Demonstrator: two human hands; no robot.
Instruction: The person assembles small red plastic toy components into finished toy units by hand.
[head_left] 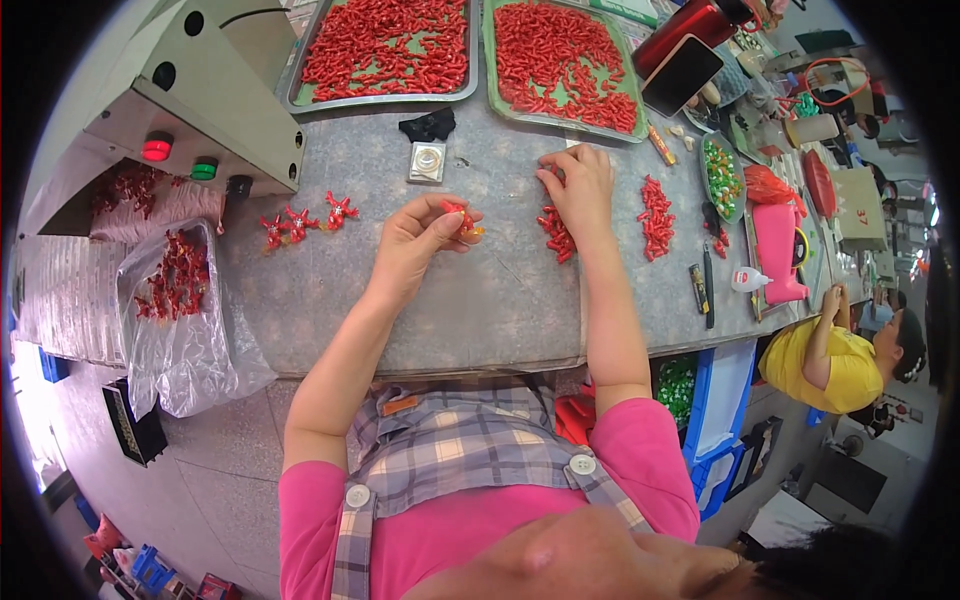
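My left hand [425, 235] is closed in a pinch above the grey table, with a small shiny red and orange plastic piece [466, 224] between thumb and fingers. Curled fingers of my right hand [582, 188] reach down at the far end of a heap of small red plastic pieces [556, 236]; what they grip is hidden. A second heap of red pieces [656, 218] lies to its right. Left of my left hand, several red branching figures [300, 222] with orange parts lie in a row. Beyond it stands a small square block with a round centre [427, 162].
Two trays of red pieces, one metal-rimmed [386, 101] and one green [560, 128], fill the back. A machine with red and green buttons [203, 168] and a plastic bag of red figures [170, 340] stand left. Right are a phone [682, 76], marker [698, 290] and glue bottle [748, 280].
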